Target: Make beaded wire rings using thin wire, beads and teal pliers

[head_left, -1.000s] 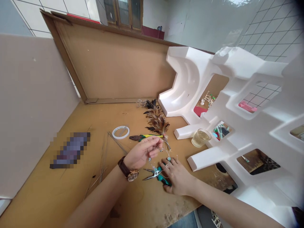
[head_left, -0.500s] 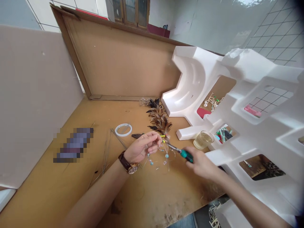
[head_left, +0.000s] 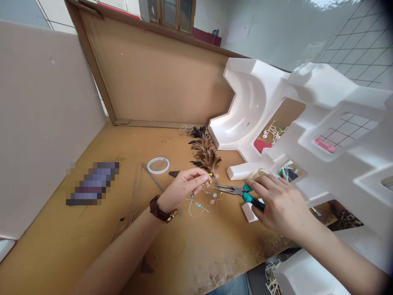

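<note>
My left hand (head_left: 192,182) pinches a thin wire strung with pale blue and clear beads (head_left: 215,196), which hangs in a loop above the table with loose wire ends sticking out. My right hand (head_left: 276,205) grips needle-nose pliers (head_left: 235,190) by their teal and black handles. The jaws point left and look slightly parted, with their tips close to the beaded wire; whether they touch it I cannot tell. Behind my left hand lies another pair of pliers (head_left: 173,173), dark-jawed and mostly hidden. A bundle of brown and black feathers (head_left: 205,152) lies just beyond.
A white tape ring (head_left: 148,165) and straight thin wires (head_left: 135,200) lie to the left. Farther left is a blurred-out dark object (head_left: 93,184). White moulded foam (head_left: 245,110) stands along the right, beside a glass cup (head_left: 263,171) partly behind my right hand. Cardboard (head_left: 153,78) walls the back.
My right hand has turned and its fingers have spread, so both plier handles now show apart and the jaws part slightly. The beaded loop has shifted a little below my left hand.
</note>
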### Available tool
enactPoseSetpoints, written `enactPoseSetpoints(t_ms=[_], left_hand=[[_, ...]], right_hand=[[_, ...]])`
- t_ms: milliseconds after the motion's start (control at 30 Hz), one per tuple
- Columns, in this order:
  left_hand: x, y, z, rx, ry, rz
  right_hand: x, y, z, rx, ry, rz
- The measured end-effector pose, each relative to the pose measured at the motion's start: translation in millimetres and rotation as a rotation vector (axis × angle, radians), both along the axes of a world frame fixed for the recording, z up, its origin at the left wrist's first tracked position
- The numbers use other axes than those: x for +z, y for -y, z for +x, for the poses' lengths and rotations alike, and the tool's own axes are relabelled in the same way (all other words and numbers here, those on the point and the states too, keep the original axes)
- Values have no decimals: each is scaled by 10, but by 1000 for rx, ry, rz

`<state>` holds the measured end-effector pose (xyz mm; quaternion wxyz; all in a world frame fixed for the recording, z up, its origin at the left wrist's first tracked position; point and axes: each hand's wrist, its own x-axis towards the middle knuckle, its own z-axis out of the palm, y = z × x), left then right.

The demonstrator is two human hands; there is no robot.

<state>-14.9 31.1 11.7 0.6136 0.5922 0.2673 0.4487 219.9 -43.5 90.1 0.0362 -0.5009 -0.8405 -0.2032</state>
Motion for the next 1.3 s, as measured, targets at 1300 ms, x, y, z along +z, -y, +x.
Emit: enactPoseSetpoints(t_ms=[1300], left_hand=[[104, 21, -27, -19, -67, 64]], right_hand=[[78, 54, -133, -211, -9, -267]])
